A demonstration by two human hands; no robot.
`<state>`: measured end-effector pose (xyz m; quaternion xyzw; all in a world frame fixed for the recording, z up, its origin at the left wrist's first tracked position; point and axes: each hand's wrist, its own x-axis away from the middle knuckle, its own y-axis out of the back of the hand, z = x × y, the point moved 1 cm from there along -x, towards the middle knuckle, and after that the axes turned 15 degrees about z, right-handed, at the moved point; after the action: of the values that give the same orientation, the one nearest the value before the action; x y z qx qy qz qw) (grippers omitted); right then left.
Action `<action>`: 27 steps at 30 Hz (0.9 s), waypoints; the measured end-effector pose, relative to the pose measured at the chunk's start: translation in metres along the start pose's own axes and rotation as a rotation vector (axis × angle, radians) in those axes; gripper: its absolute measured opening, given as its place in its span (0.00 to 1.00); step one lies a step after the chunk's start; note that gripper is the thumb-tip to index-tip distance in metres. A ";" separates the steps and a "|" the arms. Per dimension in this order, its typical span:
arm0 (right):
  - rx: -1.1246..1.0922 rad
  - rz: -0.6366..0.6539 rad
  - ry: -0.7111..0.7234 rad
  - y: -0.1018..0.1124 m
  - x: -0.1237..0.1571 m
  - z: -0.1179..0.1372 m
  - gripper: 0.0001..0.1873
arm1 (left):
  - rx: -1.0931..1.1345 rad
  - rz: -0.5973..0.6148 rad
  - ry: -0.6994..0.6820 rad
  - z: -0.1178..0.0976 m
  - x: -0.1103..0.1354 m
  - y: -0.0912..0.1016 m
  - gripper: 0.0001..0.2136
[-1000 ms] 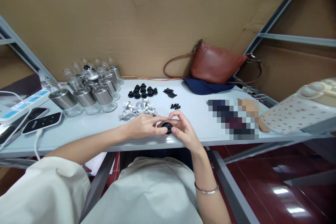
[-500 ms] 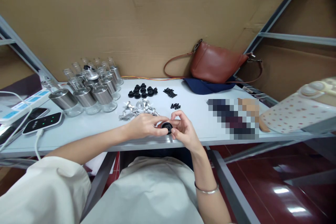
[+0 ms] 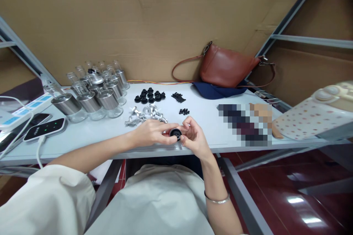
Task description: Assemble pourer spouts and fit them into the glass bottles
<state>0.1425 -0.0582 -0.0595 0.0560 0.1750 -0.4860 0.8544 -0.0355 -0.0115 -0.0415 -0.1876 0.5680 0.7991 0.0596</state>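
Note:
Close to the table's front edge, a round black plastic stopper (image 3: 175,133) is held with its hollow side facing me. My left hand (image 3: 154,132) is closed on it from the left, thumb along its lower rim. From the right, my right hand (image 3: 195,137) pinches the same stopper, its thumb at the lower right rim and the other fingers curled behind. Just beyond my left hand lies a heap of silvery pourer tops (image 3: 146,112). Farther back are a cluster of black stoppers (image 3: 150,95), some flat black pieces (image 3: 178,97) and several tiny black parts (image 3: 184,111).
Glass bottles with steel sleeves (image 3: 92,101) crowd the left side, near a black device (image 3: 45,129) and a power strip (image 3: 27,109). A brown bag (image 3: 228,67) rests on a navy cap (image 3: 217,91) at the back right. A dotted container (image 3: 309,117) stands far right.
The stopper has turned slightly in my fingers, so its inner centre shows more clearly. My right fingers have shifted a little; the other things have stayed put.

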 end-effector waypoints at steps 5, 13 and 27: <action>0.007 -0.035 0.027 0.001 0.000 0.000 0.23 | 0.245 0.071 0.092 -0.002 -0.002 0.005 0.12; 0.038 -0.107 0.067 0.001 -0.003 -0.002 0.24 | 0.773 -0.097 0.301 -0.005 -0.006 0.009 0.16; 0.044 -0.120 0.087 0.001 -0.003 -0.004 0.20 | 0.990 -0.076 0.364 -0.006 -0.008 0.011 0.13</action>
<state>0.1405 -0.0541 -0.0625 0.0852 0.2043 -0.5370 0.8140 -0.0305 -0.0200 -0.0302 -0.2931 0.8715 0.3868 0.0705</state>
